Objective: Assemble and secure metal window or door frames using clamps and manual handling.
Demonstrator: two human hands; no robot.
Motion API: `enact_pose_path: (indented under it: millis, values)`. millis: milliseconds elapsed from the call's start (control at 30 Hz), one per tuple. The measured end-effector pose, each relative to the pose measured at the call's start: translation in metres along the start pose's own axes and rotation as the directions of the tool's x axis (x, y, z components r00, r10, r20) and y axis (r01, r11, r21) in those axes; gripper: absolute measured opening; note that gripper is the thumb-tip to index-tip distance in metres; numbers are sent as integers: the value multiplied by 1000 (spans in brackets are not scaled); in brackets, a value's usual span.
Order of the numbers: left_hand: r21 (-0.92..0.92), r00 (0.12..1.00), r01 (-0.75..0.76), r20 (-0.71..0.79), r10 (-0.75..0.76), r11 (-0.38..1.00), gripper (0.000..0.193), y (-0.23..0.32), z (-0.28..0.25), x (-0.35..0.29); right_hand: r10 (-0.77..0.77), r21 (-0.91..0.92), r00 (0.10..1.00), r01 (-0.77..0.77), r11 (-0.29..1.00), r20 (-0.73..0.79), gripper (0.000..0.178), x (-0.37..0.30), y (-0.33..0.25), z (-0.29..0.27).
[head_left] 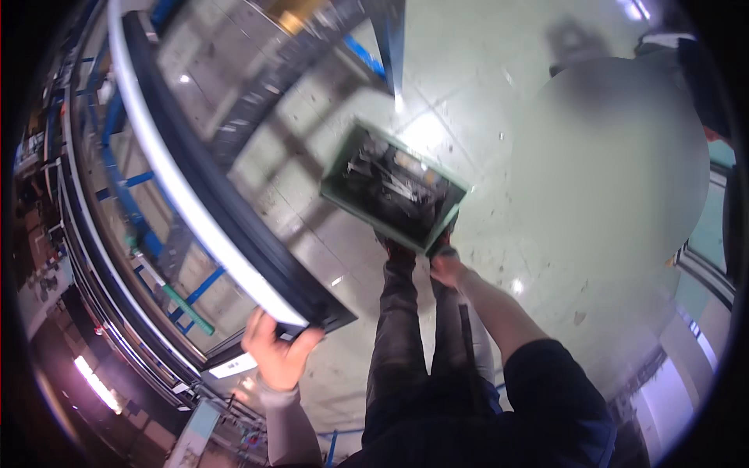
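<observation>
My left hand (277, 351) grips the near corner of a long black-and-white frame (203, 195) that runs up toward the top left. My right hand (446, 267) hangs low and holds the near edge of a green crate (337, 178). The crate is filled with dark metal parts and hangs just above the pale floor, in front of my legs in dark trousers (406, 327).
Blue metal racking (125, 203) and shelving stand at the left. A blue post (392, 47) rises at the top centre. Another person appears at the right as a blurred shape (616, 179). Pale tiled floor (546, 296) spreads across the middle and right.
</observation>
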State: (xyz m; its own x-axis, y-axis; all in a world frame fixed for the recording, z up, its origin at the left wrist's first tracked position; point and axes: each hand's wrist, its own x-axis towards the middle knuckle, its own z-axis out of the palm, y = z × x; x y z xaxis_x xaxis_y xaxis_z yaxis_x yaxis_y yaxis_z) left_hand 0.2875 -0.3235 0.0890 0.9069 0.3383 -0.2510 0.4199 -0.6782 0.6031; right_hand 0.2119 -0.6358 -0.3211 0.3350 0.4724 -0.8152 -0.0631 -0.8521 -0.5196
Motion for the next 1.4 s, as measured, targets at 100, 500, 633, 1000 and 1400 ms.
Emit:
enact_pose_path:
  millis: [100, 500, 633, 1000, 1400]
  values:
    - [-8, 993, -25, 111, 26, 1000, 38, 1, -3, 10, 98, -160, 995, -99, 982, -14, 46, -123, 89, -4]
    - [-12, 927, 218, 316, -203, 976, 37, 12, 5, -20, 366, 828, 829, 190, 528, -423, 16, -250, 89, -177]
    - [301, 934, 307, -275, -226, 903, 70, 25, 70, -29, 38, 689, 855, 390, 611, -517, 16, -256, 105, -216]
    - [414, 792, 609, -261, -552, 677, 126, 90, 82, -19, 818, 931, 545, -171, 322, -183, 21, -453, 399, -214]
    - [392, 806, 589, -219, -550, 707, 132, 85, 88, -17, 120, 798, 852, 416, 437, -510, 13, -315, 266, -318]
